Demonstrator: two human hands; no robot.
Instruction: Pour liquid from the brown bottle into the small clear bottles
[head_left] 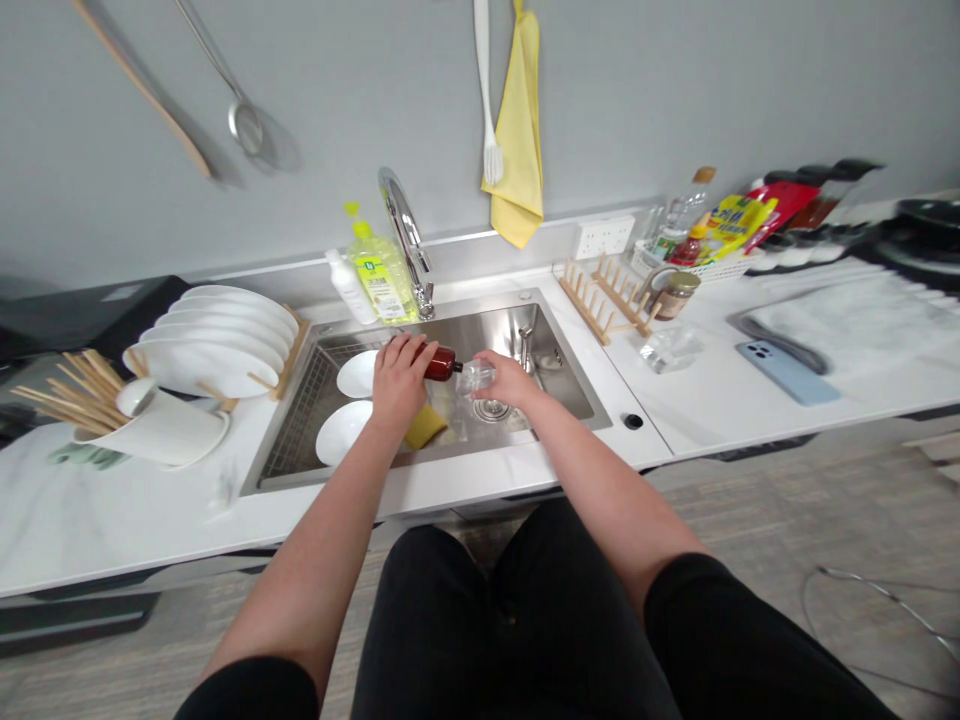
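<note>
Over the sink [577,410], my left hand [403,375] is closed around a dark red-brown bottle [444,364], tipped on its side with its neck toward the right. My right hand [504,381] grips a small clear cup [477,378], its mouth at the bottle's neck. Whether liquid flows between them is too small to tell. White bowls, one of them the nearer bowl [342,432], sit at the sink's left, partly behind my left hand. Below the hands lies a yellow sponge or cloth [426,427].
Behind the sink stand a faucet [405,225], a yellow-green soap bottle [384,275] and a white bottle [350,288]. At left are racked plates [217,340] and a chopstick holder [161,430]. A wooden rack [600,300], glass jar [676,295], black cap [634,422] and phone [787,372] are at right.
</note>
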